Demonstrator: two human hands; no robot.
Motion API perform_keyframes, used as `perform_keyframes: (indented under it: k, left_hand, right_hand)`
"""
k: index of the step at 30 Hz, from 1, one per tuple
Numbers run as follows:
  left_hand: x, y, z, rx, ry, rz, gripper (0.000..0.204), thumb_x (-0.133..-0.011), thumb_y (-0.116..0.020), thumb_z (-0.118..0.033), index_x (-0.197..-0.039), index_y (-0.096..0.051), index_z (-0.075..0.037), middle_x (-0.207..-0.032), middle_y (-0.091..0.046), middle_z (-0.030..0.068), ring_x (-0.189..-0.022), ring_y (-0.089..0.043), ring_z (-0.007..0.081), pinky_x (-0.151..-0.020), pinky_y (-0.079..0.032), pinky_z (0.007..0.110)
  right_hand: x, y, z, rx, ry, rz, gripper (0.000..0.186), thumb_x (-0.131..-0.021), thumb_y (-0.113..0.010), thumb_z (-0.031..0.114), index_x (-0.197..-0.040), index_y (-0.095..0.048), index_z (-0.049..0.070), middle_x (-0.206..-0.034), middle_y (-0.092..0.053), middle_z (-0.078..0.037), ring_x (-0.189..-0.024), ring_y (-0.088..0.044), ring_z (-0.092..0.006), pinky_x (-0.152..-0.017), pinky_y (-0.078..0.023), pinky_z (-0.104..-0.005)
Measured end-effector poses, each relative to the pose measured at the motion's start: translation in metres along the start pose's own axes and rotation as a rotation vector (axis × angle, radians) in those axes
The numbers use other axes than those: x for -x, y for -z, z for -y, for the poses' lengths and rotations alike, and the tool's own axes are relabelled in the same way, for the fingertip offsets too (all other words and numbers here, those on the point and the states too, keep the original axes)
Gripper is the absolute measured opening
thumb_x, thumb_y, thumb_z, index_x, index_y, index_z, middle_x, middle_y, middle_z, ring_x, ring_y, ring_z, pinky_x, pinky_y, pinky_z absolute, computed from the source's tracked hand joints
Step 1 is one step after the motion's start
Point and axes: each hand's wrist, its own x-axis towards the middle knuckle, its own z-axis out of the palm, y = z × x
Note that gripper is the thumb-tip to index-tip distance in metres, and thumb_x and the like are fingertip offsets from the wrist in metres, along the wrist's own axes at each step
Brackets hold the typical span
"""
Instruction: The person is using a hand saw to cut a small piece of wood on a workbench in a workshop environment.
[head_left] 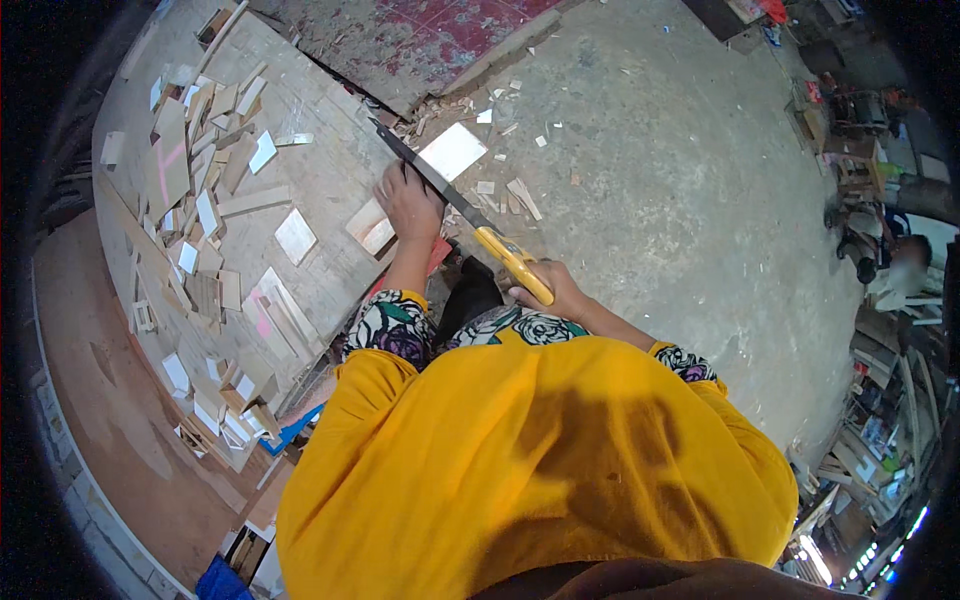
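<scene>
Seemingly midway: offcuts (207, 212) crowd the table's (310, 100) left edge; right hand (564, 290) grips a handsaw (464, 208), left hand's (410, 204) hold unclear.

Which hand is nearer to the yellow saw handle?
Right. The right hand grips the yellow saw handle at its near end; the left hand is farther off, beside the dark blade.
</scene>
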Motion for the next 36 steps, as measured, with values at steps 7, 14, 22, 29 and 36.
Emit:
perform_keyframes:
  k: [7,14,22,29,36]
  left_hand:
    - [0.006,0.0,-0.003,0.118,0.03,-0.064,0.041,-0.071,-0.059,-0.014,-0.109,-0.058,-0.001,-0.114,-0.051,0.0149,-0.11,-0.045,0.034,-0.099,-0.032,0.046]
    - [0.004,-0.001,-0.002,0.126,0.005,0.01,0.041,-0.069,-0.06,-0.014,-0.108,-0.059,-0.002,-0.114,-0.051,0.0149,-0.109,-0.045,0.0337,-0.098,-0.033,0.045]
    - [0.006,-0.001,-0.004,0.007,-0.011,-0.039,0.037,-0.074,-0.058,-0.013,-0.109,-0.059,-0.002,-0.116,-0.05,0.0147,-0.108,-0.045,0.0333,-0.098,-0.033,0.045]
    - [0.004,0.013,-0.005,0.105,-0.083,0.059,0.048,-0.068,-0.063,-0.019,-0.112,-0.058,-0.002,-0.118,-0.048,0.0159,-0.112,-0.042,0.0346,-0.099,-0.031,0.047]
    - [0.006,0.007,0.003,0.148,-0.104,0.052,0.053,-0.064,-0.065,-0.019,-0.113,-0.057,-0.002,-0.12,-0.048,0.0165,-0.113,-0.042,0.0353,-0.101,-0.031,0.047]
  right_hand:
    - [0.001,0.003,0.013,-0.038,-0.015,-0.092,0.023,-0.082,-0.066,0.025,-0.084,-0.059,0.003,-0.07,-0.058,-0.02,-0.063,-0.058,-0.0389,-0.056,-0.045,-0.0396]
    - [-0.034,-0.005,0.008,-0.022,0.0,-0.113,0.022,-0.082,-0.067,0.024,-0.09,-0.061,0.004,-0.071,-0.058,-0.02,-0.064,-0.058,-0.0385,-0.058,-0.046,-0.0389]
    - [0.016,0.004,0.014,-0.099,-0.086,-0.087,0.019,-0.082,-0.066,0.022,-0.087,-0.059,0.004,-0.07,-0.057,-0.018,-0.063,-0.058,-0.0372,-0.058,-0.046,-0.0379]
    - [-0.03,-0.008,0.018,0.003,-0.047,-0.111,0.021,-0.081,-0.066,0.023,-0.088,-0.059,0.005,-0.07,-0.058,-0.02,-0.065,-0.057,-0.0404,-0.059,-0.046,-0.0406]
    - [-0.031,-0.002,0.031,0.047,-0.078,-0.101,0.024,-0.081,-0.065,0.024,-0.094,-0.059,0.005,-0.077,-0.059,-0.02,-0.07,-0.059,-0.0397,-0.061,-0.046,-0.0411]
